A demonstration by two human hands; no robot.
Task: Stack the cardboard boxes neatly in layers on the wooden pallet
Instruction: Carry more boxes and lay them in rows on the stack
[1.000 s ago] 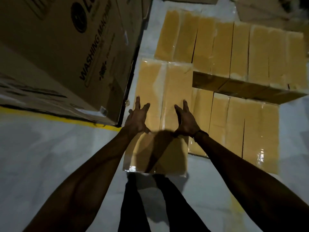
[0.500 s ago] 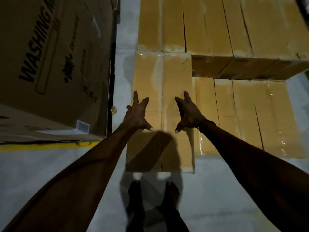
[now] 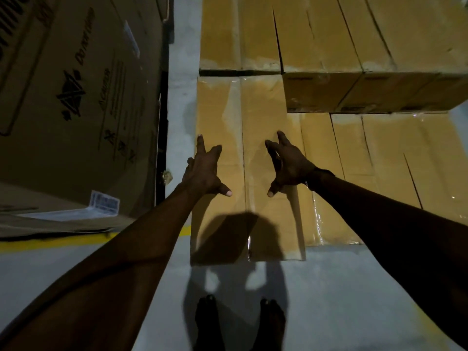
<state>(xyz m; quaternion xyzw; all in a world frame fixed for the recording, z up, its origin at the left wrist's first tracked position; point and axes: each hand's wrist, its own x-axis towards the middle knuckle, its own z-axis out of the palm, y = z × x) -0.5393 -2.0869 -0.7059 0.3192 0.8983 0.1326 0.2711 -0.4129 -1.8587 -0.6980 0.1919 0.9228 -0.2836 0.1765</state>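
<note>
A long taped cardboard box [image 3: 255, 117] lies straight ahead, its near end jutting toward me past the row beside it. My left hand [image 3: 205, 171] is spread over the box's left half, fingers straight and thumb out. My right hand [image 3: 288, 165] is spread over its right half in the same way. Neither hand grips anything; whether the palms touch the lid I cannot tell. To the right lies a lower row of boxes [image 3: 385, 171], and behind it a higher layer of boxes [image 3: 329, 34]. The pallet is hidden under the boxes.
A large washing machine carton [image 3: 76, 102] stands close on the left, leaving a narrow strip of grey floor [image 3: 181, 102] between it and the stack. A yellow floor line [image 3: 50, 241] runs under the carton. My feet [image 3: 240, 323] stand just before the box.
The view has tilted down and closer to the stack. Both hands have stayed spread over the long box, with their thumbs now splayed wider.
</note>
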